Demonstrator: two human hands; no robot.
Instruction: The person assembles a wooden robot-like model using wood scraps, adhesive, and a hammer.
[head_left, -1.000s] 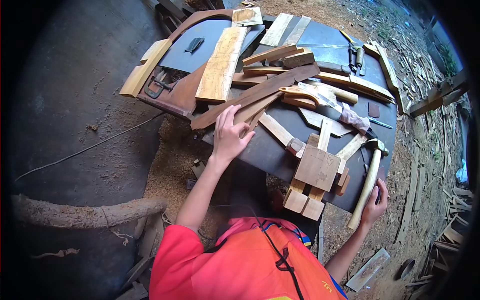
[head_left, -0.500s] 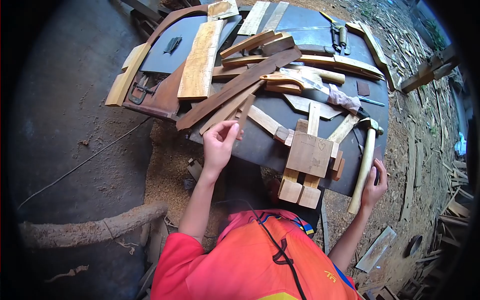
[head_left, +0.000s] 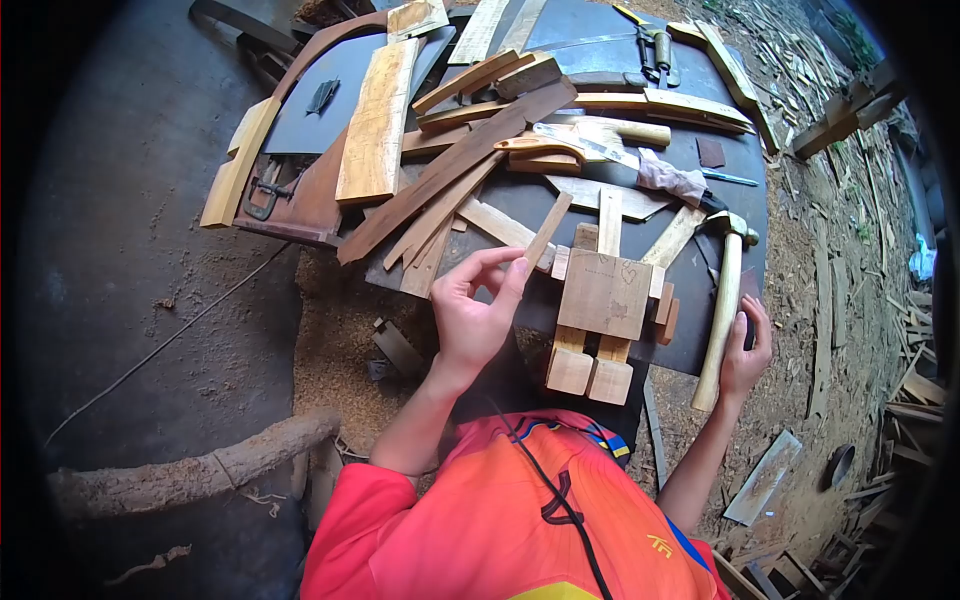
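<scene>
My left hand pinches a thin wooden strip between thumb and fingers, its free end pointing up and away. Just right of the strip is a small wooden assembly with a square block on top and pencil marks on its face. Two stubby block ends stick out toward me over the table's front edge. My right hand rests by the table's right edge with its fingers loosely curved and apart, holding nothing that I can see. Beside it lies a hammer with a pale wooden handle.
On the dark table lie long boards, a handsaw, a cloth-wrapped tool and a blue pencil-like rod. A C-clamp grips the left side. A log and wood scraps lie on the ground.
My left hand has moved right with the wooden strip, which now leans toward the block assembly. The right hand stays beside the hammer. The view has shifted slightly.
</scene>
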